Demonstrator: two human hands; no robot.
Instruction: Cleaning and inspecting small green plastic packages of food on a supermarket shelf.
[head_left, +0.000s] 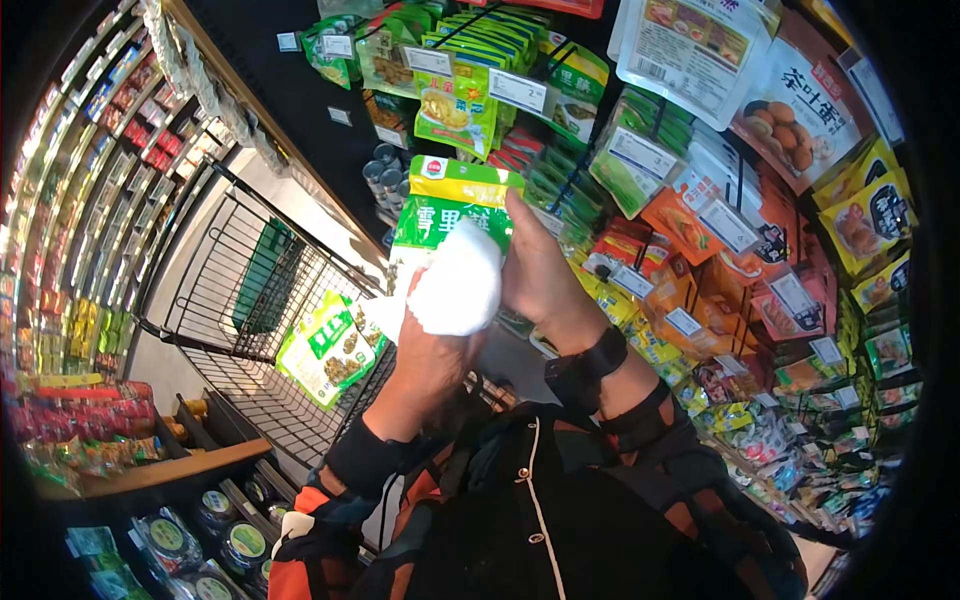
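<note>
My right hand (541, 279) grips the right edge of a green and yellow food pouch (457, 191), thumb on its front. The pouch is held up before me, with printed writing on it. My left hand (427, 371) is closed around a bunched white cloth or wipe (459, 281), overexposed in the light. This white bundle covers the lower part of the pouch. Whether my left fingers also touch the pouch is hidden. Below and to the left, a black wire shopping cart (206, 358) holds green and white food pouches (328, 352).
Pouches hang on hooks with price tags (517, 91) ahead and to the right, close to my right arm. Shelves of packaged goods (112, 187) stand at the far left. A wood-edged shelf (172, 466) with snack packs and round tubs lies at lower left.
</note>
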